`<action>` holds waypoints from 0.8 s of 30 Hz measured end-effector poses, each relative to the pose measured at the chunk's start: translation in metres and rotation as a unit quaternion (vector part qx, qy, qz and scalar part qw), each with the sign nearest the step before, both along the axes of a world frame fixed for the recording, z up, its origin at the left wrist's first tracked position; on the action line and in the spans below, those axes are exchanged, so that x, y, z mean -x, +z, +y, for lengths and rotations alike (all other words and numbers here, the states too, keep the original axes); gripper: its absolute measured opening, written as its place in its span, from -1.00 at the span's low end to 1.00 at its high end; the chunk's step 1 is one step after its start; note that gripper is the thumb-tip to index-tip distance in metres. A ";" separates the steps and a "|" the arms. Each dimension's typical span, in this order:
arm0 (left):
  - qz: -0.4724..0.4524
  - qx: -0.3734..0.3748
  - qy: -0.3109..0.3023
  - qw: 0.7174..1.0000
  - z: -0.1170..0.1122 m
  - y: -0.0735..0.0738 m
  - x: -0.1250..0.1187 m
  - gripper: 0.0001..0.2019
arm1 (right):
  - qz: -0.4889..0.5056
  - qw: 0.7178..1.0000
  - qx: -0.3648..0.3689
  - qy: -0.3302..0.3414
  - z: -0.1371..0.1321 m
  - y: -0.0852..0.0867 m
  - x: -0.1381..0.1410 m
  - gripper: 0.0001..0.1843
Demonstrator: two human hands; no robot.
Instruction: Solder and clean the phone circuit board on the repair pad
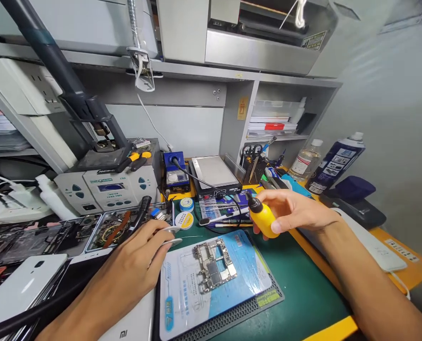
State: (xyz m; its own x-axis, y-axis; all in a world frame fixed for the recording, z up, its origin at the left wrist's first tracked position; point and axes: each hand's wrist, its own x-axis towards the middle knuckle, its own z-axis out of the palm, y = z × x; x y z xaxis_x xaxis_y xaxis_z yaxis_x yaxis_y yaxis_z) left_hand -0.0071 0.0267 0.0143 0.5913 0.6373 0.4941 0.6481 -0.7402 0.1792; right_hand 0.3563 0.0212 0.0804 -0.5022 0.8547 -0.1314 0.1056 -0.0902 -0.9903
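"While the right hand (303, 213) has its fingers wrapped round a yellow bottle (266, 222), which way does the nozzle (255, 203) face?"

"Toward eleven o'clock, with the bottle tilted. From that nozzle the circuit board (214, 273) lies at about seven o'clock, so the tip faces away from it."

"And the left hand (140, 258)?"

"It pinches a pair of tweezers (174, 241), their fine points reaching to three o'clock. From those points the board sits at about five o'clock, and in this view its ten o'clock corner is just beside them."

"Which is nearer, then?"

"The tweezer points, I'd say. The board lies between the hands, flat on a blue-and-white mat (250, 279), its long axis running from eleven o'clock to five. That offset between nozzle and board looks to me like what any move of the bottle would turn on."

"Any writing you can read?"

"'LEAD FREE' on the grey station (97, 177), ten o'clock from the board; the smaller print there is beyond me. At eight o'clock a white device (136, 308) bears the 'mi' mark. The mat's printed characters are too small to make out, and I can't read the spray can (335, 163) at two o'clock either."
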 end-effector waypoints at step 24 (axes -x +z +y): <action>0.027 -0.001 -0.008 1.000 0.001 -0.002 0.001 -0.77 | -0.375 0.916 -0.125 0.071 -0.017 -0.003 0.017 -0.58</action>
State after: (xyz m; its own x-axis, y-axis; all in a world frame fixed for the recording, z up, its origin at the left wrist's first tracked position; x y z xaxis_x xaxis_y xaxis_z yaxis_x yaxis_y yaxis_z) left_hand -0.0085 0.0277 0.0127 0.6278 0.6261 0.4625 0.6443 -0.7513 0.1425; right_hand 0.3395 0.0037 0.0774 -0.4593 0.8383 -0.2936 0.7572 0.1967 -0.6229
